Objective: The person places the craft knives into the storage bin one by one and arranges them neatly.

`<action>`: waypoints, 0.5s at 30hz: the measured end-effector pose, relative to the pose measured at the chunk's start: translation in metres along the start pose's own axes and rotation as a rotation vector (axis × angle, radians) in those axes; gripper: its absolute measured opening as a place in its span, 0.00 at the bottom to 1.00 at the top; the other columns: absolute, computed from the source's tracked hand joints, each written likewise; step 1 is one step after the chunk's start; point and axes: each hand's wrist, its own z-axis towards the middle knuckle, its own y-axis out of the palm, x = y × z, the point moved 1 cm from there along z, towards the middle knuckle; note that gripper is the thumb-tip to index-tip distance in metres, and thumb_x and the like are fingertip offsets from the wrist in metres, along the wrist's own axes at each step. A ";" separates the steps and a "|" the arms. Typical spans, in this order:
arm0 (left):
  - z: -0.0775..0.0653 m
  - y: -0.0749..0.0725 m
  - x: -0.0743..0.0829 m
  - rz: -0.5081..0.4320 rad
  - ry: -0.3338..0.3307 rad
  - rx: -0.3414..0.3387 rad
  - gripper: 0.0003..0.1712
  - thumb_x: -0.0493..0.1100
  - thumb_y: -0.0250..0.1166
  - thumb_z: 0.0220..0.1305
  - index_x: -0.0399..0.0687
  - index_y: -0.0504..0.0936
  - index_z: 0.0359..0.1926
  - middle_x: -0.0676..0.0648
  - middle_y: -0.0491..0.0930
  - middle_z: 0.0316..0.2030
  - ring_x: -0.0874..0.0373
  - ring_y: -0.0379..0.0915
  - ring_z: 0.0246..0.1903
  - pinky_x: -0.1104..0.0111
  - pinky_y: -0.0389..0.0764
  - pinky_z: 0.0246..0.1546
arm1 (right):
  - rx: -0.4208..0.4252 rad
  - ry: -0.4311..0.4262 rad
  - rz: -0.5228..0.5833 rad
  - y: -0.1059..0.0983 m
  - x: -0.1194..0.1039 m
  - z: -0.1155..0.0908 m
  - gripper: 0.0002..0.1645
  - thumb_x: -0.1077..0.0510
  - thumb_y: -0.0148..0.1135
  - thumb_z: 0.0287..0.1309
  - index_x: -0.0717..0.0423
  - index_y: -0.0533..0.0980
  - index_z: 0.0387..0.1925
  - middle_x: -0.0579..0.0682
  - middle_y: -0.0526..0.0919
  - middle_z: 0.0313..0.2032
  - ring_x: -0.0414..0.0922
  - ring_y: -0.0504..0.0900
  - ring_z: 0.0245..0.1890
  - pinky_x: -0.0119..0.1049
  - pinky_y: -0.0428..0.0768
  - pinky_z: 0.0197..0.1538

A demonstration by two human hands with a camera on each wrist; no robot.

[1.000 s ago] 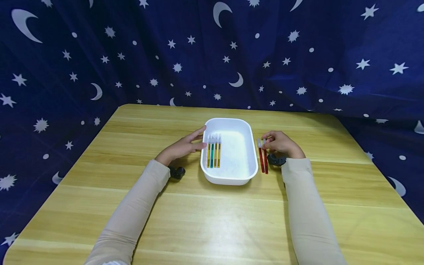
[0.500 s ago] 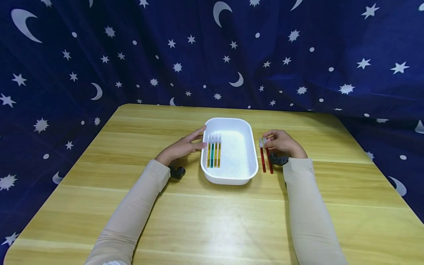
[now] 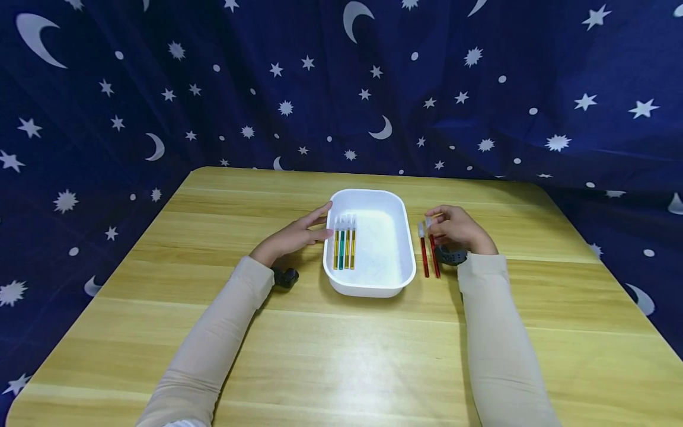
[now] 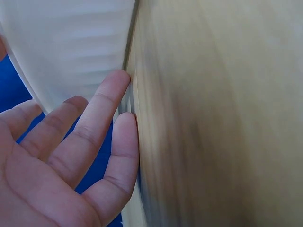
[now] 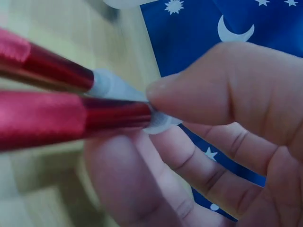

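Note:
In the head view my left hand [image 3: 290, 238] lies with fingers spread against the left wall of a white plastic tub [image 3: 386, 292]. The left wrist view shows those fingers [image 4: 87, 132] extended and holding nothing. My right hand [image 3: 453, 228], right of the tub, pinches the translucent cap of a red craft knife [image 3: 435, 261] between thumb and fingers. A second red craft knife [image 3: 424, 258] lies just left of it. Close up, the held red craft knife [image 5: 75, 118] has a shiny metallic handle; its cap is partly hidden by my thumb.
Inside the tub, along its left side, several capped craft knives lie side by side, a green one [image 3: 341, 252] among yellow ones [image 3: 352, 252]. The tub stands on a wooden table [image 3: 341, 350]. A dark blue star-and-moon cloth [image 3: 320, 89] hangs behind.
My right hand has shifted slightly right and away from me, and both red craft knives have moved a little to the right. My left hand and the tub stay put.

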 end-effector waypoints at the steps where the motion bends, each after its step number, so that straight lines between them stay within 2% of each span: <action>1: 0.000 0.000 0.000 -0.001 0.000 -0.001 0.42 0.49 0.57 0.75 0.69 0.45 0.79 0.45 0.54 0.76 0.46 0.66 0.67 0.47 0.65 0.66 | 0.007 -0.003 0.001 0.000 -0.001 -0.001 0.32 0.68 0.57 0.65 0.72 0.60 0.68 0.65 0.70 0.51 0.41 0.80 0.30 0.34 0.83 0.34; 9: 0.000 0.000 0.000 -0.005 0.014 -0.008 0.43 0.51 0.58 0.74 0.64 0.44 0.80 0.44 0.53 0.76 0.47 0.56 0.71 0.46 0.64 0.66 | 0.034 -0.054 0.045 -0.003 -0.008 -0.004 0.31 0.69 0.55 0.67 0.70 0.60 0.68 0.65 0.66 0.54 0.43 0.80 0.29 0.38 0.85 0.37; 15: -0.001 0.000 0.001 0.000 0.010 -0.005 0.44 0.53 0.59 0.72 0.68 0.44 0.80 0.45 0.53 0.76 0.48 0.56 0.72 0.47 0.64 0.66 | 0.067 -0.099 0.046 -0.005 -0.017 -0.006 0.30 0.69 0.55 0.66 0.70 0.61 0.68 0.63 0.68 0.52 0.41 0.80 0.30 0.40 0.85 0.39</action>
